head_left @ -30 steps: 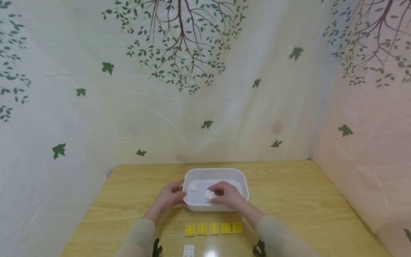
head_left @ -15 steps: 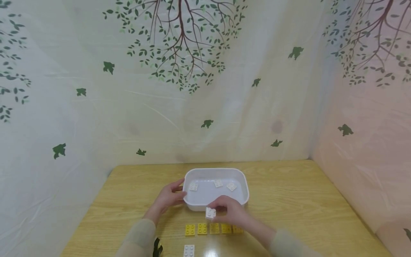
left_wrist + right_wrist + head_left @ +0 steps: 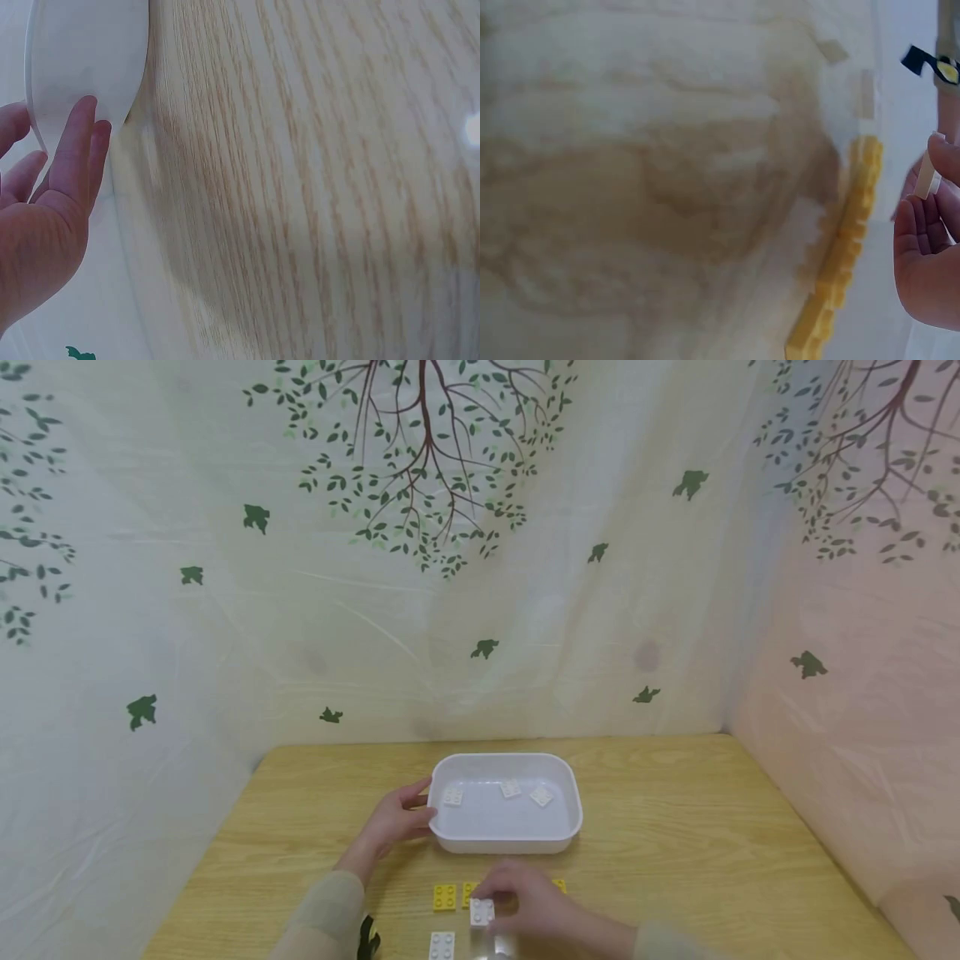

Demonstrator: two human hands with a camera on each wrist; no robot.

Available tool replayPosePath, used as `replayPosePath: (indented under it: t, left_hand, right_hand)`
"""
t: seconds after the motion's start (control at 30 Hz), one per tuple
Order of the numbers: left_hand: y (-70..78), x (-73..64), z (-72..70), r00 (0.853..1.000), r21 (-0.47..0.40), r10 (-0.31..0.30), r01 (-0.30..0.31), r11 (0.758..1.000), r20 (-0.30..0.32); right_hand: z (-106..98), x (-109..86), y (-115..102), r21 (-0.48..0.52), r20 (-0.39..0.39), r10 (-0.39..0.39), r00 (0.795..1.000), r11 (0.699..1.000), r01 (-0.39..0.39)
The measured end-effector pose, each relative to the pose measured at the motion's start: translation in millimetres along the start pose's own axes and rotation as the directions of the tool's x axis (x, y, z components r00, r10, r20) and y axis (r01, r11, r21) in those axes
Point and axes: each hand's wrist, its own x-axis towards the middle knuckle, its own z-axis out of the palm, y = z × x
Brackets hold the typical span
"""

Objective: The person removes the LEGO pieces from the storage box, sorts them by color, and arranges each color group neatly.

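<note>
My right hand (image 3: 534, 902) pinches a white building brick (image 3: 482, 912) between thumb and fingers, over the table just in front of a row of yellow bricks (image 3: 444, 897). In the right wrist view that brick (image 3: 928, 176) shows edge-on between the fingertips. Part of the yellow row is hidden behind this hand. My left hand (image 3: 397, 817) rests against the left end of a white plastic tub (image 3: 506, 845); in the left wrist view its fingers (image 3: 73, 154) lie fairly straight along the tub's wall. Another white brick (image 3: 442, 945) lies on the table, left of the held one.
Inside the tub are three white bricks, one at the left (image 3: 453, 797) and two further right. The wooden table (image 3: 675, 827) is enclosed by a hanging cloth (image 3: 480, 693) printed with branches and birds. A black and yellow wrist strap (image 3: 367, 937) shows by the left sleeve.
My right hand has lifted a white brick out of the tub and carried it toward me, past the yellow row. The left hand has stayed at the tub.
</note>
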Motion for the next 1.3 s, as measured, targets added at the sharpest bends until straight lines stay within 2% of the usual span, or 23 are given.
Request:
replayPosePath:
  t: [0.13, 0.43, 0.5, 0.63, 0.8, 0.97, 1.1, 1.3]
  left_hand:
    - [-0.7, 1.8, 0.0, 1.000, 0.000, -0.008, 0.008, 1.000, 0.000]
    - [0.2, 2.5, 0.8, 1.000, -0.021, -0.007, 0.007, 1.000, -0.004]
    - [0.2, 2.4, 0.7, 1.000, -0.021, -0.005, 0.005, 1.000, 0.000]
    - [-0.2, 3.8, 0.1, 1.000, -0.025, 0.001, -0.001, 1.000, 0.007]
    - [-0.9, 6.4, -0.5, 1.000, -0.023, 0.001, -0.001, 1.000, 0.006]
    - [0.5, 6.3, -0.9, 1.000, -0.016, 0.000, 0.000, 1.000, 0.005]
    - [1.2, 6.3, -1.7, 1.000, -0.014, -0.004, 0.004, 1.000, 0.000]
    - [-0.9, 9.6, -3.3, 1.000, -0.036, 0.007, -0.007, 0.999, 0.008]
  right_hand:
    - [7.4, -3.0, -3.0, -0.009, 0.035, 0.025, 0.999, 1.000, -0.024]
    - [20.0, -5.3, -5.2, 0.077, 0.142, 0.169, 0.975, 0.980, -0.181]
    - [22.4, -5.2, -5.8, 0.096, 0.160, 0.205, 0.966, 0.970, -0.222]
    - [26.5, -5.0, -6.8, 0.160, 0.195, 0.304, 0.932, 0.928, -0.336]
    - [30.1, -4.7, -7.1, 0.186, 0.199, 0.365, 0.909, 0.897, -0.401]
    - [32.8, -5.9, -6.6, 0.183, 0.181, 0.377, 0.908, 0.895, -0.408]
    - [34.8, -6.7, -4.6, 0.168, 0.161, 0.340, 0.927, 0.916, -0.365]
    - [37.3, -6.9, -4.2, 0.162, 0.152, 0.350, 0.924, 0.914, -0.372]
